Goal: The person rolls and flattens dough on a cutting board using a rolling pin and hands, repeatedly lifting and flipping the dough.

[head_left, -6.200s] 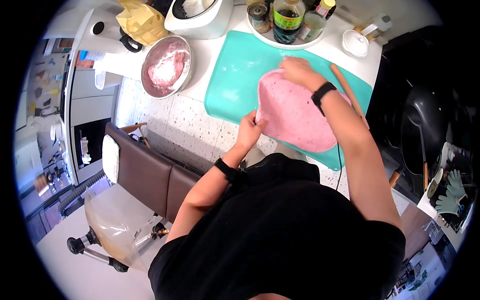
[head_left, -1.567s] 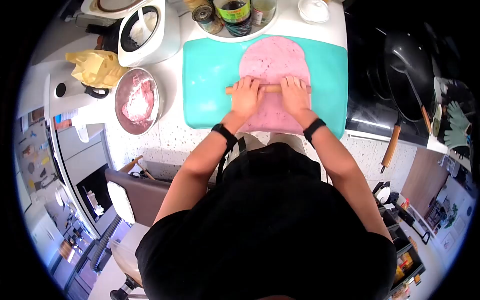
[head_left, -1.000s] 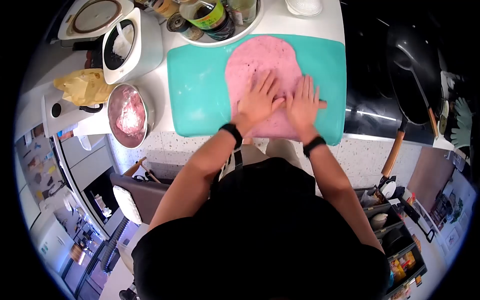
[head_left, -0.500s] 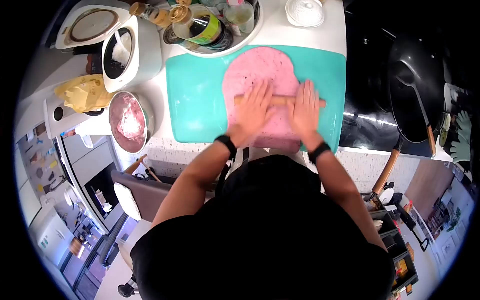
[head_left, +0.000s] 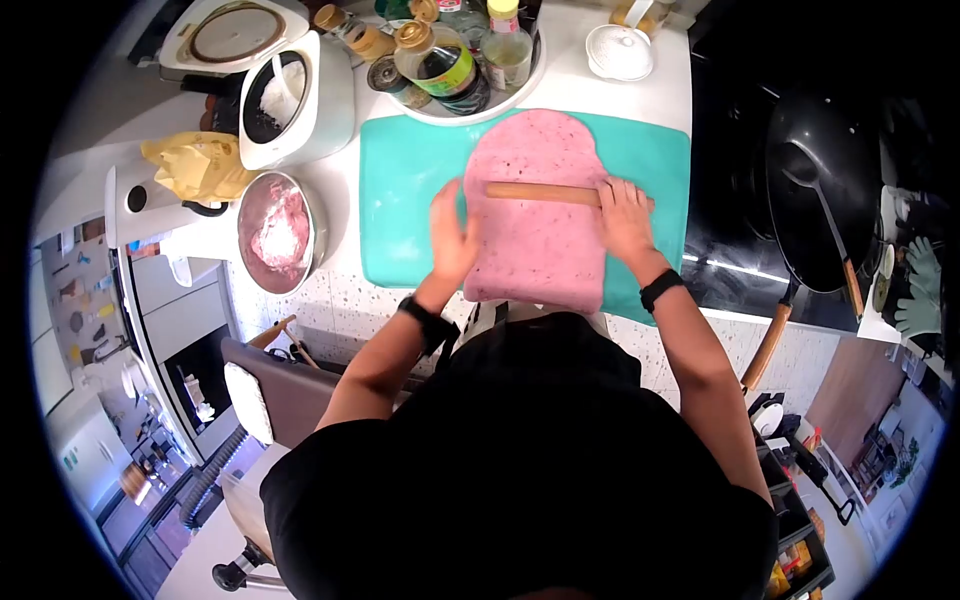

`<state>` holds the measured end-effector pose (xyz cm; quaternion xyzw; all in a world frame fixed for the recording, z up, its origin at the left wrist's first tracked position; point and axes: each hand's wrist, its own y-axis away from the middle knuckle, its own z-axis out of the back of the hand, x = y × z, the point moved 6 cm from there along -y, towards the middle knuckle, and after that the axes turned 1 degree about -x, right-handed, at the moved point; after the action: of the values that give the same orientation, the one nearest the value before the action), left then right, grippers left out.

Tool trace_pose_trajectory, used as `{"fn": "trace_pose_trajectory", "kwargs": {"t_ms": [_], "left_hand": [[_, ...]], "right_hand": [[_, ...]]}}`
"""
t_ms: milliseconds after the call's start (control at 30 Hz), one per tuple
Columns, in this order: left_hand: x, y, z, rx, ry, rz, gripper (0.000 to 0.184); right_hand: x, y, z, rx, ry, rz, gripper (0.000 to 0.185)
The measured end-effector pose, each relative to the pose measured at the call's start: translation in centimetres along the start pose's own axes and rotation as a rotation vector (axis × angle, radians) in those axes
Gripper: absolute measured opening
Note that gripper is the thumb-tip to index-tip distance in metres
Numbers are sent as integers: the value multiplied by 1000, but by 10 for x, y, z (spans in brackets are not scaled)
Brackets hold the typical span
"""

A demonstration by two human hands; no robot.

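Note:
A broad sheet of pink dough (head_left: pixel 540 240) with dark specks lies on a turquoise mat (head_left: pixel 400 230), its near end reaching over the mat's front edge. Across the dough's upper half rests a wooden rolling pin (head_left: pixel 545 193). My right hand (head_left: pixel 627 220) grips the pin near its right end, fingers curled over it. Off the pin, my left hand (head_left: pixel 455 237) lies at the dough's left edge, thumb apart from the fingers, holding nothing.
Left of the mat stand a metal bowl (head_left: pixel 283 235) of pink mixture and a white rice cooker (head_left: pixel 330 110). A round tray (head_left: pixel 530 92) of bottles and a lidded white pot (head_left: pixel 619 52) are behind. A black wok (head_left: pixel 820 215) sits on the right-hand stove.
My left hand has left the rolling pin and moved left to the dough's edge. My right hand has gone from lying flat on the pin to curling around it. The camera view has shifted slightly.

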<state>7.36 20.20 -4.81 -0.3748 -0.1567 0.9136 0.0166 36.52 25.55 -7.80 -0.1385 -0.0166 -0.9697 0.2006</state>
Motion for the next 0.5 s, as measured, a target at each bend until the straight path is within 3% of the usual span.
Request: {"fn": "trace_pose_trajectory", "kwargs": {"t_ms": [100, 167, 233, 333, 367, 400, 433, 500], "left_hand": [[45, 74, 43, 94, 145, 384, 28], [64, 117, 63, 152, 176, 463, 23], [70, 157, 57, 473, 173, 563, 20], [73, 188, 46, 520, 76, 557, 29], [83, 200, 34, 519, 85, 661, 44], [81, 199, 28, 506, 94, 669, 44], [80, 199, 19, 520, 232, 734, 52], [77, 199, 4, 519, 381, 799, 59]], "right_hand": [[-10, 3, -3, 39, 34, 93, 32], [-36, 19, 23, -64, -38, -101, 31], [-64, 43, 47, -172, 1, -270, 29], [-103, 64, 55, -173, 72, -351, 33], [-118, 66, 49, -97, 114, -400, 36], [-123, 64, 47, -20, 158, -447, 39], [-123, 59, 45, -18, 165, -432, 39], [-95, 31, 61, -229, 284, -182, 46]]}}
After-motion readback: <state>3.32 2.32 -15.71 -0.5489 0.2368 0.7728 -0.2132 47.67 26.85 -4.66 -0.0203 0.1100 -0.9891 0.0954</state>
